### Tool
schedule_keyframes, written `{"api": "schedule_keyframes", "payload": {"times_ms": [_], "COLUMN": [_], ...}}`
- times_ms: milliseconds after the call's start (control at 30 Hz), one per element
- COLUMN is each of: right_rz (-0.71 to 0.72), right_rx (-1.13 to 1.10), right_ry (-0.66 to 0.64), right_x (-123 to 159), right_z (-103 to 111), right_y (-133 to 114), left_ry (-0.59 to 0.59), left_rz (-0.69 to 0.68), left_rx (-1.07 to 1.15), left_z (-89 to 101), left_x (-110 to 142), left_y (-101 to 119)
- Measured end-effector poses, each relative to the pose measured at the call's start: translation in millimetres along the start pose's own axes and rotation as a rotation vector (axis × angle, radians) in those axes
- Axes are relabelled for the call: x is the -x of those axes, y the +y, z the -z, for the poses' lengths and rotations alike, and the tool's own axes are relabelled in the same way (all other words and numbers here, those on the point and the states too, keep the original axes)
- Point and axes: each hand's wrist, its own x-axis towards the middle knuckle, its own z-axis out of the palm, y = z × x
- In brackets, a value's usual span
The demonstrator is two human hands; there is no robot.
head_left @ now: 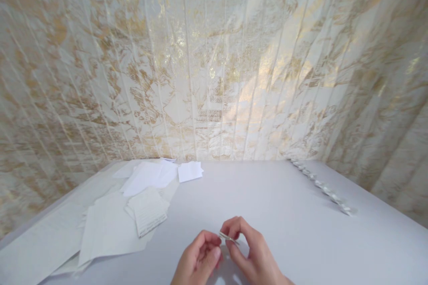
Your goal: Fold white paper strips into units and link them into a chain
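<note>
My left hand (200, 256) and my right hand (249, 249) meet low at the front middle of the white table (274, 196). Both pinch a small folded piece of white paper (228, 237) between thumbs and fingertips, held just above the tabletop. The fingers of both hands are curled closed around it. Most of the paper piece is hidden by my fingers.
A stack of small white paper squares (149, 213) lies to the left on larger loose sheets (107, 231). More white sheets (154, 173) lie at the back left. A row of small folded paper pieces (321, 185) runs along the right. A cream and gold curtain (214, 62) hangs behind.
</note>
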Motion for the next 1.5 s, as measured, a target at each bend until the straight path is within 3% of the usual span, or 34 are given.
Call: {"api": "schedule_keyframes", "payload": {"times_ms": [100, 200, 367, 500, 633, 867, 1100, 1500], "right_rz": [0.253, 0.345, 0.172, 0.083, 0.028, -0.459, -0.483, -0.504], "right_rx": [0.357, 0.485, 0.195, 0.084, 0.032, -0.369, -0.508, -0.648], "right_ry": [-0.073, -0.105, -0.173, -0.233, -0.212, -0.113, -0.09, -0.097], "right_x": [-2, -4, -3, -1, -2, -3, 0, -1], "right_z": [5, 5, 5, 8, 8, -4, -10, -14], "right_y": [2, 1, 1, 1, 2, 6, 9, 13], "left_ry": [-0.065, -0.054, 0.029, -0.013, -0.057, -0.163, -0.166, -0.137], "left_rz": [-0.008, 0.042, 0.13, 0.155, 0.136, 0.106, 0.024, 0.078], "left_rx": [-0.06, -0.036, 0.053, 0.139, 0.154, 0.098, -0.096, -0.109], "left_z": [-3.0, 0.9, 12.2, 12.8, 12.0, 13.6, 11.5, 11.6], "left_x": [2, -2, -10, -11, -11, -11, -6, -8], "left_y": [5, 7, 1, -5, -7, 2, 7, 2]}}
